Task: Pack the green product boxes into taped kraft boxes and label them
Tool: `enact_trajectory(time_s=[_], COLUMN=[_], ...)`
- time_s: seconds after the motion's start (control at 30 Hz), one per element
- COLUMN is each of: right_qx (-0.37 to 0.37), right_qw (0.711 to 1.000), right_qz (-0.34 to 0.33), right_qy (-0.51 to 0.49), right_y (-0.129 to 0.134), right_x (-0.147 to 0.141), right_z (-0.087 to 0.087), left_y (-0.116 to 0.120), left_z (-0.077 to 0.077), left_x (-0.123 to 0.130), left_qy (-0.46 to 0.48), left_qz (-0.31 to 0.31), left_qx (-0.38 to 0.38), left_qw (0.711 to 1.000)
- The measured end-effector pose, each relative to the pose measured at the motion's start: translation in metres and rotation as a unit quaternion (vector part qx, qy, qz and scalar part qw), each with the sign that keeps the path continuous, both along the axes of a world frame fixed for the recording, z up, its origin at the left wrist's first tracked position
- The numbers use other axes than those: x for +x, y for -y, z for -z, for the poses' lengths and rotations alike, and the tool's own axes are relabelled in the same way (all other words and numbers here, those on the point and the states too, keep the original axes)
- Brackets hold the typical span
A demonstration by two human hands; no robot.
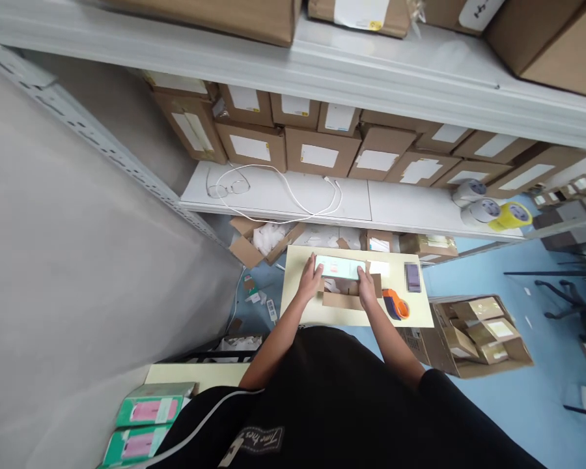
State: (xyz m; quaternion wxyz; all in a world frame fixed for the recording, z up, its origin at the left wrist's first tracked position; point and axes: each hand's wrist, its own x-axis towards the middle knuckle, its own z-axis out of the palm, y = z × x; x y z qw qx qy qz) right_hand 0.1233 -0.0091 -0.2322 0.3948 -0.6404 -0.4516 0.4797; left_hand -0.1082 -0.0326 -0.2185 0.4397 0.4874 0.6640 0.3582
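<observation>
Between my two hands is a flat, pale green box [340,268], gripped at its ends above a small table [300,257]. My left hand [310,280] is closed on its left end, thumb on top. On the right end, my right hand [366,286] is closed the same way. Just below the green box stands an open cardboard box [342,299], its flaps spread and its inside partly hidden. An orange and blue tape dispenser [395,304] lies to the right of it. Behind that is a dark phone-like rectangle [413,277], blurred out.
Shelves with many cardboard boxes [318,155] rise ahead. Glasses [228,189], a white cable [293,195] and tape rolls [483,212] lie on the lower shelf [395,202]. A large carton [522,355] of smaller boxes stands at right; green boxes [146,412] are at lower left.
</observation>
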Motion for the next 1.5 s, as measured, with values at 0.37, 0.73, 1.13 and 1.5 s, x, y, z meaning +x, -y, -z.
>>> enact_trajectory(time_s=[0.37, 0.73, 1.13, 1.5], right_qx=[-0.062, -0.036, 0.017, 0.195], right_qw=[0.992, 0.997, 0.990, 0.922], right_qz=[0.079, 0.014, -0.135, -0.320], right_qy=[0.072, 0.061, 0.024, 0.097], right_y=[0.027, 0.039, 0.052, 0.108], right_x=[0.062, 0.063, 0.099, 0.160], right_z=[0.003, 0.013, -0.014, -0.055], left_y=[0.005, 0.027, 0.068, 0.210], left_z=[0.040, 0.083, 0.072, 0.013], left_x=[0.057, 0.060, 0.074, 0.163], left_qy=[-0.148, -0.285, -0.309, -0.357], left_qz=[0.122, 0.270, 0.222, 0.020], left_qx=[-0.013, -0.041, -0.017, -0.007], left_qw=[0.981, 0.919, 0.925, 0.934])
